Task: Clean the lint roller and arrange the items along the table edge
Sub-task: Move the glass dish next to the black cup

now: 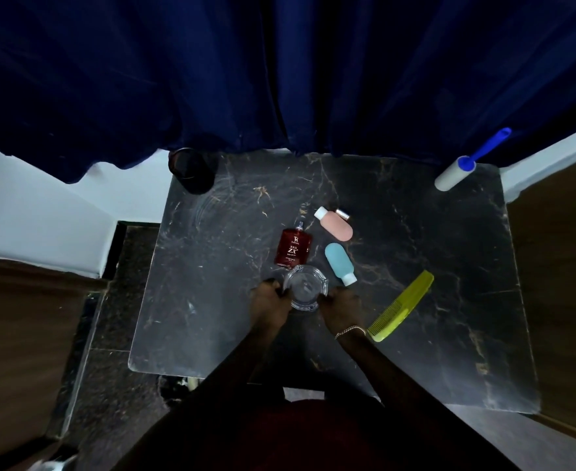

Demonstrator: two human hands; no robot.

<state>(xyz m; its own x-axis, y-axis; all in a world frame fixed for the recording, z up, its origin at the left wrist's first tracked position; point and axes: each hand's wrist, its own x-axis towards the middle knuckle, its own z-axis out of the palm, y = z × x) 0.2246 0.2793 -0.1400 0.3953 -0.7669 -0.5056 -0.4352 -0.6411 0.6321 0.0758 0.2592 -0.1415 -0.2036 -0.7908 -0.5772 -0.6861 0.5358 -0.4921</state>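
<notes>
Both hands meet at a clear glass ashtray with a notched rim (306, 289), which sits on the dark marble-patterned bench (212, 317) toward its near edge. The left hand (269, 304) grips the ashtray's left side and the right hand (340, 309) grips its right side, fingers (327, 298) of each curled against the glass; a thin gold bracelet (350, 331) circles the right wrist. Just right of the ashtray and slightly nearer, a yellow-green plastic comb (402, 306) lies diagonally. Just beyond the ashtray, touching or almost touching its far rim, lies a flat red perfume bottle (293, 248). To the ashtray's upper right lies a soft light-blue squeeze bottle (339, 264), white cap pointing near. Farther from the ashtray than that lies a peach squeeze bottle (334, 224) with a white cap, a small silver cylinder (342, 213) just beside it. Well beyond the ashtray to the right, at the bench's far right corner, the white lint roller with a blue handle (470, 161) rests untouched, its handle reaching over the edge. Far left of it, a dark round cup (191, 169) stands at the far left corner, under the navy curtain (280, 69).
</notes>
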